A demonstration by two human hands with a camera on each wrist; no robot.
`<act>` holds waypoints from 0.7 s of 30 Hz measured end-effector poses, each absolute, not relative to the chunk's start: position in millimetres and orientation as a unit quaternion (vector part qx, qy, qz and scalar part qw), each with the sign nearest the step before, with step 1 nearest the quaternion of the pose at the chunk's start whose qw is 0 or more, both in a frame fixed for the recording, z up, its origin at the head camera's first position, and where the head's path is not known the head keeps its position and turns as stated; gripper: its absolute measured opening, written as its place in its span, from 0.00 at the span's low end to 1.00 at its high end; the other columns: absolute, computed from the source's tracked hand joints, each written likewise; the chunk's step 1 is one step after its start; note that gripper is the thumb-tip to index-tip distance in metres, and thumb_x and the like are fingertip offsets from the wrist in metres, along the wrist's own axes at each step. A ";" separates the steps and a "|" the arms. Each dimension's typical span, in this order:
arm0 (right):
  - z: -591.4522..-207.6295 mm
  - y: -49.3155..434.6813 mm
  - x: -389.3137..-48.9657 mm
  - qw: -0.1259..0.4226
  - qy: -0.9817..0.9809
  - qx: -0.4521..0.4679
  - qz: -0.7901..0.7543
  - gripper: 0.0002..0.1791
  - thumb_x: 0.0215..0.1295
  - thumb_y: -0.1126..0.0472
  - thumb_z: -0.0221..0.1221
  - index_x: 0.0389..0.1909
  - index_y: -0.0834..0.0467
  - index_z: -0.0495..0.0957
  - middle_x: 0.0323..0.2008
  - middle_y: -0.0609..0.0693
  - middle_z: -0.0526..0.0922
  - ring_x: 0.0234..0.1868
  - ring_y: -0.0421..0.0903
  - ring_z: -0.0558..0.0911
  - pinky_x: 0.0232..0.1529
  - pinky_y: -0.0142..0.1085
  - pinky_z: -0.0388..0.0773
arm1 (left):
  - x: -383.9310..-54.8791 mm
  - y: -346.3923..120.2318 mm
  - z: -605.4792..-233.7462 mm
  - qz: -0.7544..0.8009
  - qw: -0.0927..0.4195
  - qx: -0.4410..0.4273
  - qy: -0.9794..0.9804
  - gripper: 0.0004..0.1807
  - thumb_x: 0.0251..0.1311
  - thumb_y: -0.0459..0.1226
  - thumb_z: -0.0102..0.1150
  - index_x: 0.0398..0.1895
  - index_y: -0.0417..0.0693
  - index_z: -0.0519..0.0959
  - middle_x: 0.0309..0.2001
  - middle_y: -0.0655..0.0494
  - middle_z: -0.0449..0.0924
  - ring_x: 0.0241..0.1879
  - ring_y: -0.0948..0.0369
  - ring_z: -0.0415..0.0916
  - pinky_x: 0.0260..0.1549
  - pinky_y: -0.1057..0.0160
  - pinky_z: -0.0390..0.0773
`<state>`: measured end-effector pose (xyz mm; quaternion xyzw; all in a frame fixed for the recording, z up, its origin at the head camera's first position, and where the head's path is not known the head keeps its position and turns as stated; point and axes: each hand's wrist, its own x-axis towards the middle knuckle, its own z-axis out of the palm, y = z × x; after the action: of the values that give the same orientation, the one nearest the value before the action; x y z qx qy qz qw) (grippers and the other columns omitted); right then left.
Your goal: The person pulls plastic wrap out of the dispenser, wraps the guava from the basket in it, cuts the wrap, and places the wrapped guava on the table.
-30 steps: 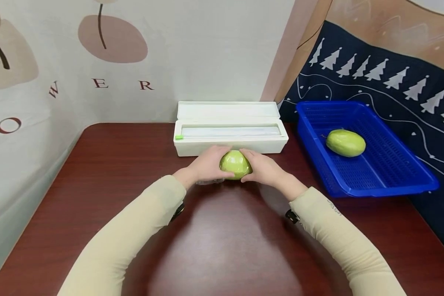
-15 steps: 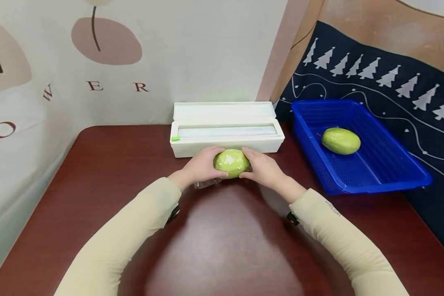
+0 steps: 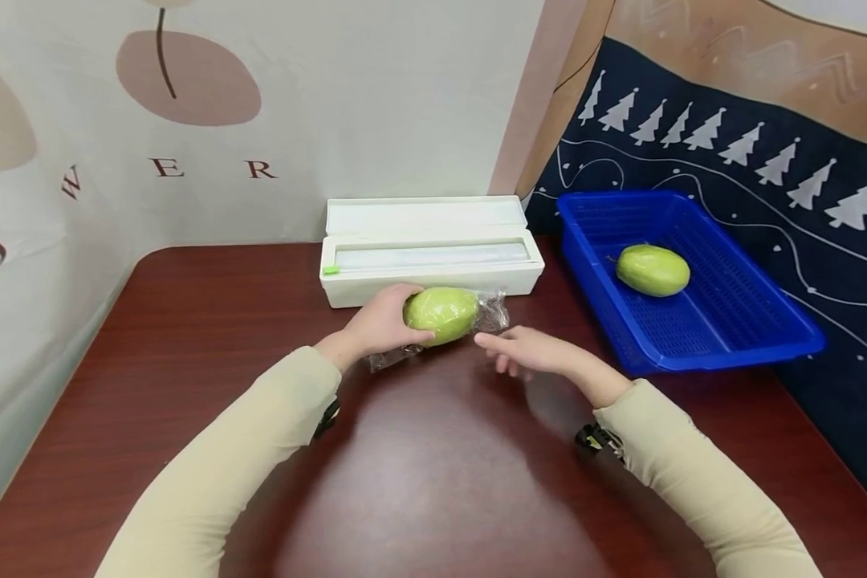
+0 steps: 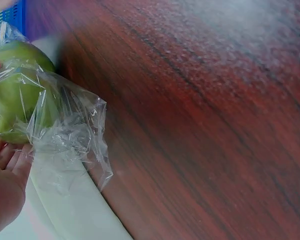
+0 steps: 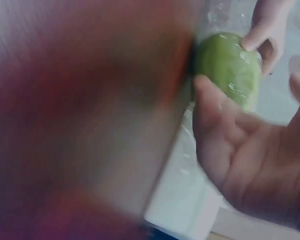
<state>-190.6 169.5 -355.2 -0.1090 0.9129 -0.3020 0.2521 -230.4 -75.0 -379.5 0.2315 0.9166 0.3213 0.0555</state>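
A smooth, oval green melon [image 3: 444, 315], wrapped in clear cling film, is on the table in front of the white box. My left hand [image 3: 384, 323] grips its left end, thumb at the near side and fingers over the far side. Loose film [image 4: 72, 130] bunches out past that end in the left wrist view. More crumpled film [image 3: 493, 311] sticks out at the right end. My right hand [image 3: 531, 351] is off the melon, just right of it and nearer to me, its fingers loosely bent and holding nothing.
Behind the melon stands a long white cling film box [image 3: 433, 281], lid raised, a film roll inside and a green slider at its left. At the right, a blue plastic basket [image 3: 737, 357] holds another green melon [image 3: 653, 270]. A printed cloth wall [image 3: 405, 96] closes off the back.
My right hand has let go of the melon and drawn back to the right and toward me, uncovering the film at that end. The left hand keeps its grip.
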 end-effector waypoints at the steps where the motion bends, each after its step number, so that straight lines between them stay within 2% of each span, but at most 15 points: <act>1: -358.1 168.1 -191.9 0.287 0.891 -0.101 -0.337 0.32 0.69 0.41 0.44 0.50 0.67 0.74 0.38 0.59 0.81 0.32 0.48 0.78 0.27 0.36 0.78 | -230.4 -75.3 -379.3 0.321 0.055 0.232 0.916 0.39 0.43 0.47 0.70 0.59 0.40 0.69 0.55 0.47 0.74 0.56 0.53 0.70 0.56 0.54 0.71; 2: -361.0 166.1 -193.3 0.305 0.874 -0.093 -0.366 0.33 0.69 0.42 0.43 0.56 0.68 0.70 0.44 0.62 0.79 0.36 0.50 0.79 0.30 0.37 0.80 | -230.3 -75.4 -379.1 0.320 0.054 0.234 0.916 0.39 0.43 0.47 0.70 0.59 0.40 0.70 0.55 0.47 0.74 0.55 0.53 0.71 0.56 0.55 0.71; 4: -365.3 161.4 -194.8 0.306 0.860 -0.079 -0.400 0.33 0.70 0.45 0.44 0.61 0.70 0.63 0.53 0.65 0.74 0.47 0.55 0.78 0.38 0.40 0.81 | -229.4 -75.0 -378.4 0.317 0.055 0.242 0.916 0.38 0.42 0.47 0.71 0.57 0.40 0.71 0.53 0.48 0.75 0.54 0.54 0.71 0.55 0.55 0.72; 8: -371.0 153.3 -195.8 0.243 0.886 -0.052 -0.390 0.36 0.68 0.43 0.47 0.63 0.69 0.59 0.59 0.67 0.69 0.59 0.59 0.71 0.54 0.47 0.75 | -227.0 -73.1 -376.9 0.310 0.060 0.257 0.913 0.37 0.42 0.48 0.71 0.56 0.40 0.71 0.51 0.48 0.76 0.51 0.54 0.73 0.52 0.56 0.73; 11: -375.6 149.5 -196.0 0.168 0.924 -0.044 -0.340 0.43 0.62 0.39 0.52 0.64 0.70 0.57 0.60 0.68 0.68 0.62 0.60 0.69 0.59 0.50 0.69 | -225.2 -73.3 -375.3 0.309 0.064 0.265 0.911 0.37 0.42 0.47 0.71 0.56 0.40 0.71 0.51 0.48 0.76 0.51 0.55 0.73 0.52 0.56 0.74; 14: -380.0 149.0 -199.3 0.113 0.931 -0.079 -0.338 0.44 0.60 0.41 0.57 0.65 0.69 0.57 0.61 0.67 0.68 0.63 0.59 0.68 0.62 0.51 0.66 | -224.7 -73.9 -374.2 0.305 0.067 0.277 0.909 0.38 0.41 0.47 0.71 0.56 0.39 0.71 0.51 0.48 0.76 0.51 0.55 0.72 0.53 0.56 0.73; 18: -384.5 151.3 -204.8 0.100 0.911 -0.159 -0.367 0.38 0.57 0.51 0.63 0.63 0.65 0.62 0.57 0.62 0.73 0.58 0.54 0.73 0.60 0.48 0.68 | -226.2 -73.2 -373.7 0.292 0.077 0.295 0.906 0.39 0.40 0.47 0.71 0.57 0.39 0.71 0.52 0.47 0.76 0.53 0.54 0.71 0.56 0.56 0.71; 21: -387.1 152.9 -207.7 0.087 0.908 -0.208 -0.353 0.41 0.52 0.54 0.67 0.64 0.66 0.61 0.58 0.62 0.72 0.58 0.53 0.73 0.61 0.47 0.68 | -227.4 -72.7 -373.1 0.288 0.087 0.297 0.906 0.39 0.40 0.46 0.71 0.58 0.39 0.70 0.53 0.47 0.75 0.54 0.54 0.71 0.57 0.56 0.70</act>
<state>-207.7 152.9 -387.1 -0.2084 0.9078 -0.3534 0.0869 -227.4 -72.7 -373.1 0.2974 0.9061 0.2882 0.0865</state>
